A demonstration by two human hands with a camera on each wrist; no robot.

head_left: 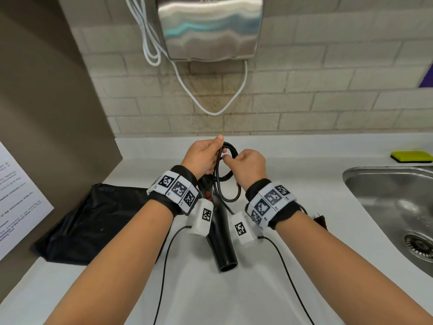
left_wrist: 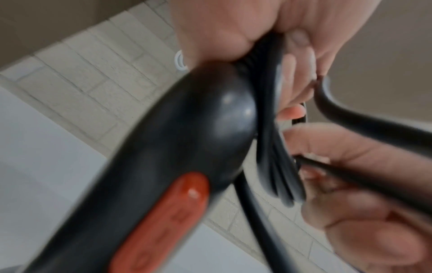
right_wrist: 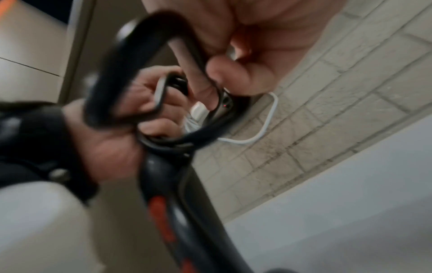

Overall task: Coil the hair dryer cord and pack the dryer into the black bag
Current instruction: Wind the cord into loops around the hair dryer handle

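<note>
Gripping the top of one black plastic hair dryer (head_left: 221,233) with an orange switch panel, the left hand (head_left: 201,158) has its fingers curled round the handle end together with several gathered loops of the one black rubber cord (head_left: 228,181). How many loops lie in the bundle cannot be counted; the wrist views are blurred, though the left wrist view shows a few strands side by side against the fingers (left_wrist: 301,44). The right hand (head_left: 246,164) is closed in a pinch on a single strand of that cord, just beside the left hand, with one loose loop hanging below between the two wrists. The dryer hangs nozzle-down over the white surface (head_left: 281,160), its round mouth nearest the camera. One black plug (head_left: 319,219) lies on the surface just past the right wrist. One crumpled black fabric bag (head_left: 93,221) lies flat on the surface to the left, apart from the dryer. To the right are one steel sink (head_left: 386,198) and one yellow-green sponge (head_left: 411,156). One steel hand dryer (head_left: 209,26) is mounted on the brick-tiled wall, with white cable (head_left: 218,109) looped beneath.
</note>
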